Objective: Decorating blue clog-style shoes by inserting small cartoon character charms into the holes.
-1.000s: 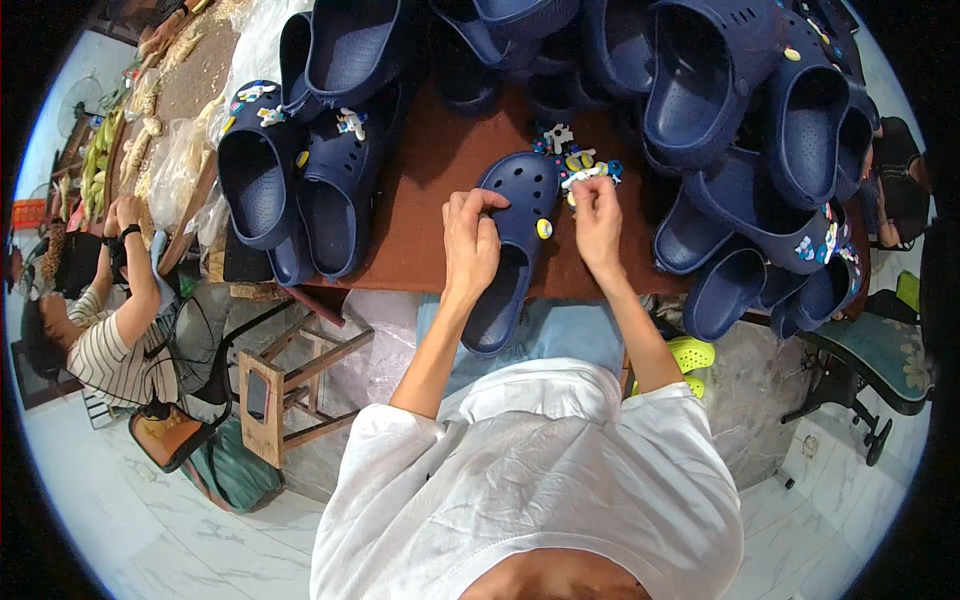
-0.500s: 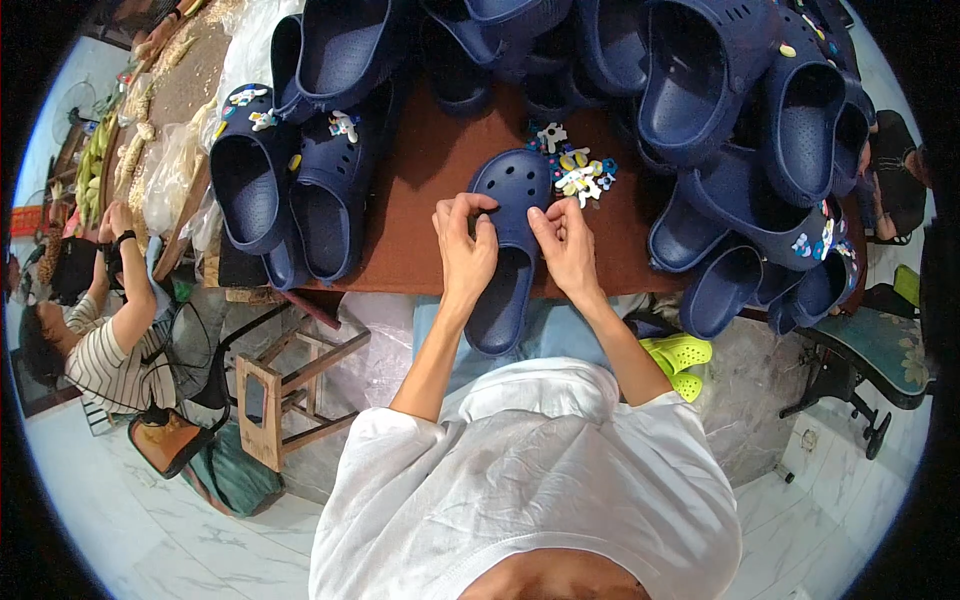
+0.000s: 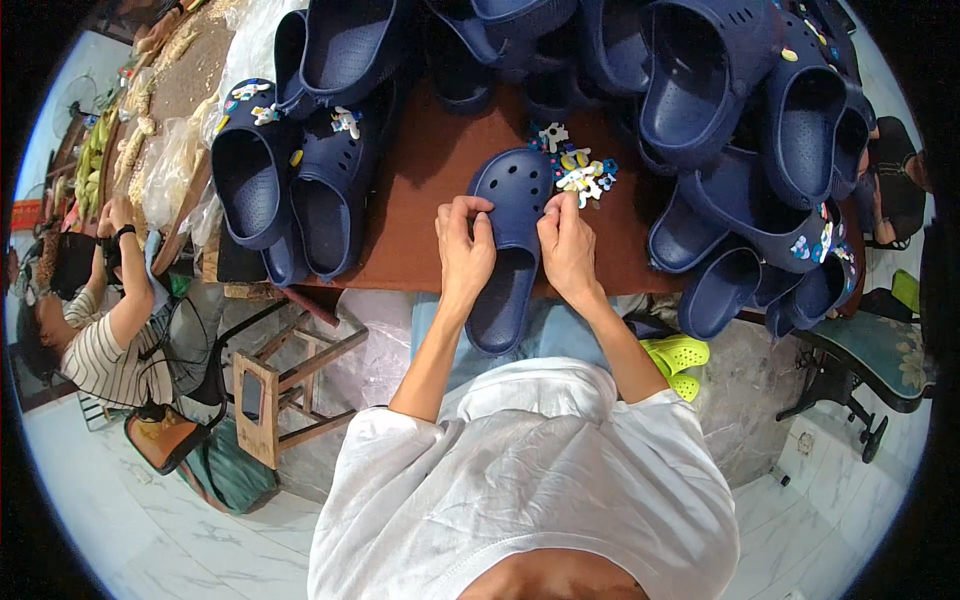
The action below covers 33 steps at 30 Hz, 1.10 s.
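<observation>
R hand (image 3: 567, 248) now off charms (image 3: 580, 180), at navy clog (image 3: 515, 220) w/ fingers curled, grip unclear; L hand (image 3: 466, 252) grasps clog; charm detail unreadable.

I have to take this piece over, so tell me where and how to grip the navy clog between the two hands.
Probably best: pinch the clog by its heel end, from the near side, above and below. Its toe points away, the heel seems to jut past the near edge of the table, and the left hand and right hand occupy its sides.
</observation>
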### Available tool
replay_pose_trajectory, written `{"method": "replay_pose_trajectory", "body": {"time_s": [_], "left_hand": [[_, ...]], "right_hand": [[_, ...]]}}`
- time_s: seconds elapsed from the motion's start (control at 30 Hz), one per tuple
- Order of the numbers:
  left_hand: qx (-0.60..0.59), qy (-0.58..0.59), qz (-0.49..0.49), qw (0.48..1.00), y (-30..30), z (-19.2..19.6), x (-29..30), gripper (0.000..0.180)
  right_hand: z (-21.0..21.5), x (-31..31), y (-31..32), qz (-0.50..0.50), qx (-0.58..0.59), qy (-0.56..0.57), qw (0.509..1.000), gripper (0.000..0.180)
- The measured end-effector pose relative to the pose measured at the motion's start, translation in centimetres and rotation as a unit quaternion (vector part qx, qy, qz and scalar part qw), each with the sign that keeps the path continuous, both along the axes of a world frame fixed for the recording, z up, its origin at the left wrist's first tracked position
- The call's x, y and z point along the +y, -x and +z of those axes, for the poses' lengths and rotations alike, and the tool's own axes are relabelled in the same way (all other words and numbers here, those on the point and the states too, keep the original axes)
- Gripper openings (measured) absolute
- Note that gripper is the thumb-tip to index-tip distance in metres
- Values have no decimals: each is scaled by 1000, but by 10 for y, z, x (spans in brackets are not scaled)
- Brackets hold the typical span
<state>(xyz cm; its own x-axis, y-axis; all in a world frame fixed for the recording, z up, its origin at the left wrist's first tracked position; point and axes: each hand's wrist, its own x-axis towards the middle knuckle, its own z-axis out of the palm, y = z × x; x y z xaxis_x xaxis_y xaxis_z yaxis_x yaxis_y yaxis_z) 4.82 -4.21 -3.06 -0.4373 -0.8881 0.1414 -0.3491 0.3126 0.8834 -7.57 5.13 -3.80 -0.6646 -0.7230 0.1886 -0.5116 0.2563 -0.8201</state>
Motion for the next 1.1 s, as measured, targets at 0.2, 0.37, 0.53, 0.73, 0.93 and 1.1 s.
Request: {"method": "replay_pose_trajectory", "body": {"time_s": [0.2, 0.37, 0.53, 0.73, 0.93, 1.1], "left_hand": [[9, 10, -17, 1000, -1, -6, -4, 18], [23, 3, -23, 999, -5, -3, -7, 15], [-15, -53, -55, 997, -21, 5, -8, 21], [-2, -135, -93, 986, -28, 9, -19, 20], [25, -7, -104, 994, -23, 3, -18, 13], [-5, -74, -154, 985, -34, 12, -19, 19]], "right_hand": [[-9, -1, 0, -9, -6, 26, 1000, 12], [-11, -4, -3, -28, -26, 65, 997, 16], [-13, 6, -1, -13, -97, 16, 995, 35], [-18, 12, -9, -15, -183, 62, 981, 35], [-16, 9, -12, -23, -180, 50, 982, 33], [-23, 11, -8, -20, -183, 54, 981, 33]]}}
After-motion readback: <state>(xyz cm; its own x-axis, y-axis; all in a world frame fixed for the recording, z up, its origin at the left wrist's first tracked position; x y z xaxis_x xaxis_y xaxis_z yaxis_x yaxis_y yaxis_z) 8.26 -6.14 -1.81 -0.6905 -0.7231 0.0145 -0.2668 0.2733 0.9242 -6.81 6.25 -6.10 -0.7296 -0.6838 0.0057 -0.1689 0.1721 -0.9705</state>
